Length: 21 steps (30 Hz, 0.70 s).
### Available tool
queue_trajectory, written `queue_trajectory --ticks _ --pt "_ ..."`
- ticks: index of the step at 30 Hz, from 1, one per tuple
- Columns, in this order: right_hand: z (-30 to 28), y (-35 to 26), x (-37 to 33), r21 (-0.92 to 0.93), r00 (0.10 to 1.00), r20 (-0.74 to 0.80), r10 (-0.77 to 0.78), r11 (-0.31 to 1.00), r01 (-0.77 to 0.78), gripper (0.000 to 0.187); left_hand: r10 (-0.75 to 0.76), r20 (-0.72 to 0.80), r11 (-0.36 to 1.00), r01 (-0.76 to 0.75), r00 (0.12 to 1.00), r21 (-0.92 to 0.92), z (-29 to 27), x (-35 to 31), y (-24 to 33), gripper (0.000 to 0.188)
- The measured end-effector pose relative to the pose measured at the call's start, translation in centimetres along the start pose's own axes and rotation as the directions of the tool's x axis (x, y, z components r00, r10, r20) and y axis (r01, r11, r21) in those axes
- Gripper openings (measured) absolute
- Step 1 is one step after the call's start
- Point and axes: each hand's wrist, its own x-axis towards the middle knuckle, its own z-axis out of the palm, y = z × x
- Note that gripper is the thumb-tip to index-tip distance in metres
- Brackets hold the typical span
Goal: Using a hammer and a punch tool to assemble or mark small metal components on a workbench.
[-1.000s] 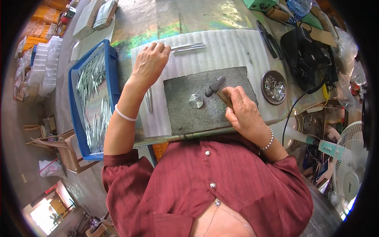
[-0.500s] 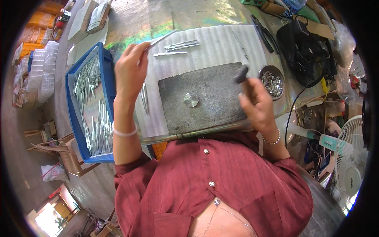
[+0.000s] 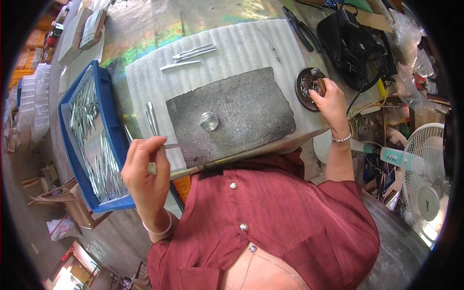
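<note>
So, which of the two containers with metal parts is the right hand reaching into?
The small round brown dish, where the right hand rests. The blue tray lies left.

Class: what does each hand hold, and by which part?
Left hand: metal tweezers, pinched near mid-length. Right hand: fingertips in the small round dish; any hold cannot be told.

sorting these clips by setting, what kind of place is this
Most likely a small hand-assembly workbench. A blue tray holds many slim metal pieces, the left hand holds one at a dark work mat, and the right hand reaches into a round dish of small parts.
</note>
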Motion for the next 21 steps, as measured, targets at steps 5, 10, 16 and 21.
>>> queue_trajectory --ticks 5,10,16,21 --pt "0.9 0.4 0.6 -0.026 1.0 0.021 0.022 0.999 -0.021 0.021 0.03 0.068 0.998 -0.026 0.997 -0.054 0.9 -0.4 0.4 0.02" --pt "0.9 0.8 0.6 -0.014 0.998 0.047 0.029 0.999 -0.029 0.016 0.029 0.106 0.993 -0.016 0.994 -0.119 1.5 -0.3 0.3 0.02" --pt "-0.6 0.1 0.3 0.16 0.99 0.06 0.131 0.977 -0.139 0.021 -0.038 0.215 0.972 0.085 0.976 -0.217 3.2 -0.5 -0.8 0.015" --pt "-1.1 1.2 0.3 0.39 0.986 0.075 0.152 0.905 -0.169 0.02 -0.012 0.35 0.976 0.086 0.937 -0.199 4.1 -0.9 -2.7 0.014"
